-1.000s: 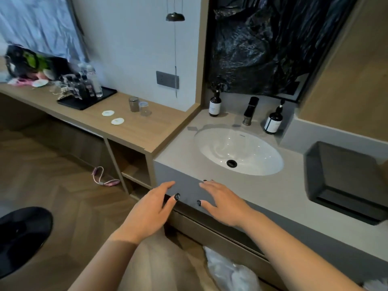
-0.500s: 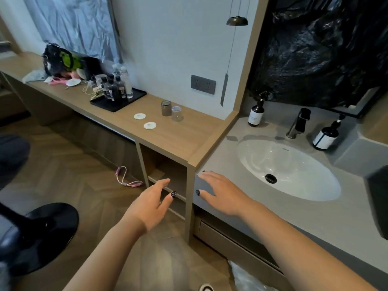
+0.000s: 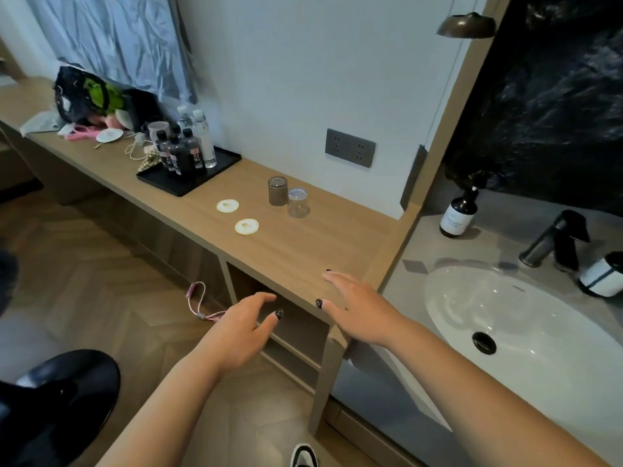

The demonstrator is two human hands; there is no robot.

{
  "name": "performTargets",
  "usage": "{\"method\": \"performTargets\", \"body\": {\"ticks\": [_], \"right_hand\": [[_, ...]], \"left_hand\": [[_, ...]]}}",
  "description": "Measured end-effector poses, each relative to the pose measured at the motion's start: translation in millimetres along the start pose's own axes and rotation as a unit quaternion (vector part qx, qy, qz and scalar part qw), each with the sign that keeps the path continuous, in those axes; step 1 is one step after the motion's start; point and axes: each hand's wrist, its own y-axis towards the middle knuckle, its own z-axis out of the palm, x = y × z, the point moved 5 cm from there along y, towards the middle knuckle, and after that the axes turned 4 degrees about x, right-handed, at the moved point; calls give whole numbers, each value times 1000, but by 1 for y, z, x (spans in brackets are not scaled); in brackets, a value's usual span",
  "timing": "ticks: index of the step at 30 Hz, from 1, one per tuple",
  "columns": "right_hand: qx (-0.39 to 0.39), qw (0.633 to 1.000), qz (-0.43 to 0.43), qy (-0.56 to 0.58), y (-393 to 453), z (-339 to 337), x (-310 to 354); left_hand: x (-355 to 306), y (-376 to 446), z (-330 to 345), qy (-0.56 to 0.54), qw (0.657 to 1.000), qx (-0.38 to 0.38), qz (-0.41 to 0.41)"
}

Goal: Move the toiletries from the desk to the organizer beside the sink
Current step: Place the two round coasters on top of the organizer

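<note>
Head view: my fingers on both hands are spread loosely and hold nothing. My left hand hangs in the air in front of the worktop, over the open shelf below its edge, and my right hand hovers over the near corner of the worktop, just beside the sink. Farther along the wooden worktop lie two round white coasters, then two upturned glasses side by side, one smoky and one clear. Beyond them a black tray carries the toiletries: dark small bottles with two clear water bottles behind. At the far end sits a black and green bag among pink clutter. By the sink stand a dark pump bottle, a black faucet and a white-labelled bottle. A pink cord lies on the wooden floor.
</note>
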Motion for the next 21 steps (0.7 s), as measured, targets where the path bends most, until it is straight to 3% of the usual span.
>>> {"method": "performTargets", "body": {"ticks": [14, 21], "right_hand": [[43, 999, 0, 16, 179, -22, 8], [31, 993, 63, 100, 264, -7, 13]], "left_hand": [[72, 140, -82, 2, 998, 17, -56], [127, 213, -119, 10, 998, 35, -49]]}}
